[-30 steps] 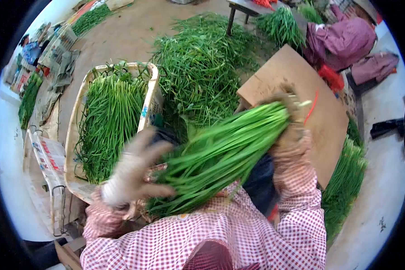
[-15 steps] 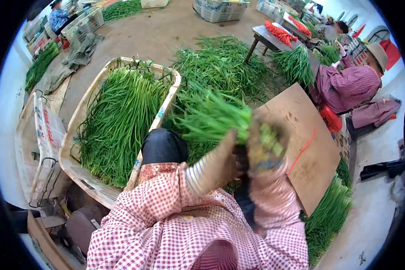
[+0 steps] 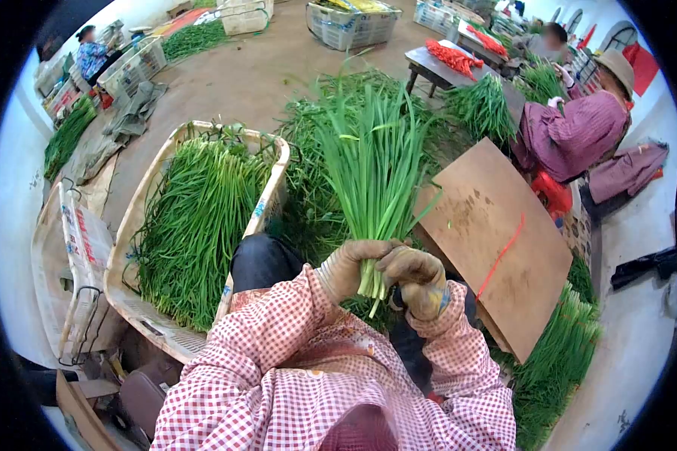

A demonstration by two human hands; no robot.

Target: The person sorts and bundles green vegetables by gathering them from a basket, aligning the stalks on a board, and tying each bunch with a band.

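A bunch of garlic chives (image 3: 372, 173) stands upright in front of me, leaves fanned upward and pale stem ends pointing down. My left hand (image 3: 351, 268), in a dirty work glove, is wrapped round the stems just above their cut ends. My right hand (image 3: 416, 279), gloved too, has its curled fingers closed on the same stems from the right side. A brown board (image 3: 489, 218) lies tilted to the right of my hands, with a red tie (image 3: 506, 252) on it. Behind the bunch, loose chives (image 3: 308, 192) are heaped on the floor.
A cream plastic crate (image 3: 280, 169) full of chives stands at my left, by my knee. More chives (image 3: 560, 353) lie right of the board. A co-worker (image 3: 572, 135) sits at the right near a low table (image 3: 440, 71) with red ties (image 3: 453, 57). Other crates stand farther back.
The bunch has swung from lying sideways, leaves to the left, to upright with its stems down. Both hands have come together on its stems, and the left fingers have closed round them.
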